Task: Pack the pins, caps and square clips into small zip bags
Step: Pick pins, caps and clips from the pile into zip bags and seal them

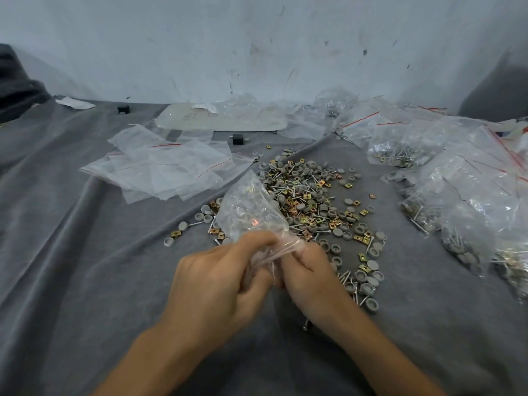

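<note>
— Is there any writing to read?

— Only a faint reddish scrawl on a flat clear sheet (220, 118) at the far edge of the table, at 12 o'clock. It is too pale to make out. The bags carry red zip lines.

— And the person's hands?

— The left hand (217, 284) and right hand (308, 278) meet close together. Each has its fingers curled round the gathered end of one small zip bag (248, 212). The bag rises from them toward 12 o'clock, crumpled, with a few pieces showing dimly through it.

— Where are the loose parts?

— The heap of pins, caps and square clips (311, 201) lies on the grey cloth (85, 267), just behind the bag. It spreads from 12 to 3 o'clock of the hands, and the nearest caps are just beside the right hand. Empty zip bags (168, 170) lie at 10 o'clock, and filled bags (468, 201) at 2 o'clock, well apart.
</note>
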